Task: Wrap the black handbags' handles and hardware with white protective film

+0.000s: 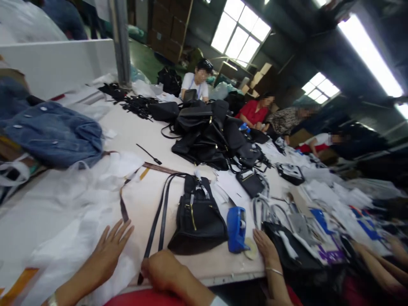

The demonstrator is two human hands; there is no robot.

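Observation:
My left hand [110,250] lies flat and open, fingers spread, on crumpled white plastic sheeting [79,221] at the near edge of the table. My right hand [164,270] is curled closed at the table edge, against the lower end of a long black strap [154,225]. Whether it grips the strap is hidden. The strap runs up to a small black handbag [197,216] lying just beyond my right hand.
Another person's hand [266,248] with a bracelet rests beside a blue tape dispenser [236,229]. A heap of black bags [210,136] fills the table's middle, with papers [321,191] at right and a denim garment [54,131] at left. Several people sit along the far side.

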